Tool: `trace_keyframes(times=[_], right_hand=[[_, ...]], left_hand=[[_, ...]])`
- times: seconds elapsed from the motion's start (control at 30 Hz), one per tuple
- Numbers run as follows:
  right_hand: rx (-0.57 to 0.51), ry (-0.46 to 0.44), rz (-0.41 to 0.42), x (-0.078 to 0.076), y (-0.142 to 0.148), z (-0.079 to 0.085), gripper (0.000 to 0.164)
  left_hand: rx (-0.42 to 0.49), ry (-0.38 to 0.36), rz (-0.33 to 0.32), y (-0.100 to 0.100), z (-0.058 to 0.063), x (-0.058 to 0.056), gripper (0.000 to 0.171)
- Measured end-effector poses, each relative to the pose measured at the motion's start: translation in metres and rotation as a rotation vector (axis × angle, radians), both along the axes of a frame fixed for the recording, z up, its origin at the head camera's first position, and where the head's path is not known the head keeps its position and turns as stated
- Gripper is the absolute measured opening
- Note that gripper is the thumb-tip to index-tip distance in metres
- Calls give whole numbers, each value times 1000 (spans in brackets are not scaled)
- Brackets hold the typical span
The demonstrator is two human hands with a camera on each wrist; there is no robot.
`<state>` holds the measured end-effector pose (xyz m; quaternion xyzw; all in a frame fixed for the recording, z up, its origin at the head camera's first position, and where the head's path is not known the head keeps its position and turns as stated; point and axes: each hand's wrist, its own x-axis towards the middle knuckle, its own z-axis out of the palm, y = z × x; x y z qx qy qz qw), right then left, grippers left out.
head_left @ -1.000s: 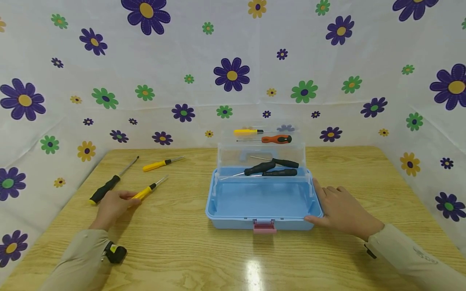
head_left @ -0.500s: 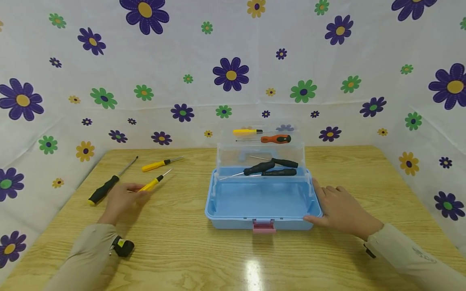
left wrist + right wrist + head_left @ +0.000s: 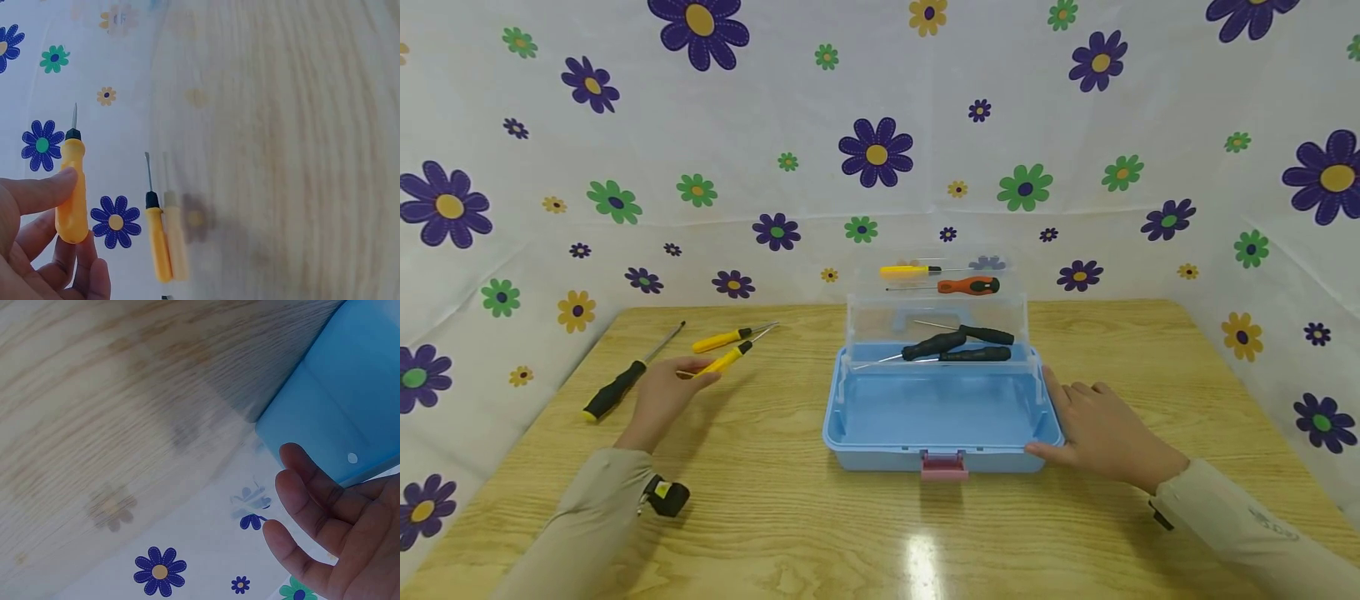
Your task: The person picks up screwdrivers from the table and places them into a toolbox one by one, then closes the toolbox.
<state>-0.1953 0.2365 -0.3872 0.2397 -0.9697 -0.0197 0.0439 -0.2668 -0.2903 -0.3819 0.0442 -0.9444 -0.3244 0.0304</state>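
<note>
Just beyond the left hand [image 3: 664,398], whose thumb and fingers are clamped on the handle of a held yellow screwdriver [image 3: 727,360], a second yellow screwdriver [image 3: 717,341] lies on the wooden table [image 3: 775,517], shaft pointing off to the right. On the outer side of that grip rests a black screwdriver [image 3: 616,390] with a yellow end. From the head, the held shaft overlaps the lying one and the two seem almost to meet; the left wrist view shows a gap between them, and also the rounded butt of the held handle, which the hand hides from above. Well to the right of the grip sits a blue toolbox [image 3: 865,460], its pink latch [image 3: 944,472] hanging at the front. Clear trays [image 3: 867,321] rise at its back, bearing three black-handled screwdrivers [image 3: 934,345] low down, with an orange screwdriver [image 3: 964,286] and a third yellow screwdriver [image 3: 906,272] higher up. Across the toolbox from the grip, the right hand [image 3: 1108,437] rests its thumb on the front corner and its index finger along the side; the right wrist view adds three loosely bent fingertips, set apart, and a pale round spot [image 3: 353,458] on the blue wall.
</note>
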Motion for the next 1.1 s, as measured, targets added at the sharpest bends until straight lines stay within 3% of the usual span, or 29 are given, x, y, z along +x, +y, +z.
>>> trace_keyframes(times=[0.5, 0.83, 1.1], right_hand=[[3, -13, -12, 0, -1, -1, 102], [-2, -6, -5, 1, -1, 0, 102], [2, 3, 0, 0, -1, 2, 103]], left_hand=[[44, 18, -36, 25, 28, -9, 43], [47, 14, -53, 46, 46, -24, 42], [51, 80, -105, 65, 64, -40, 36]])
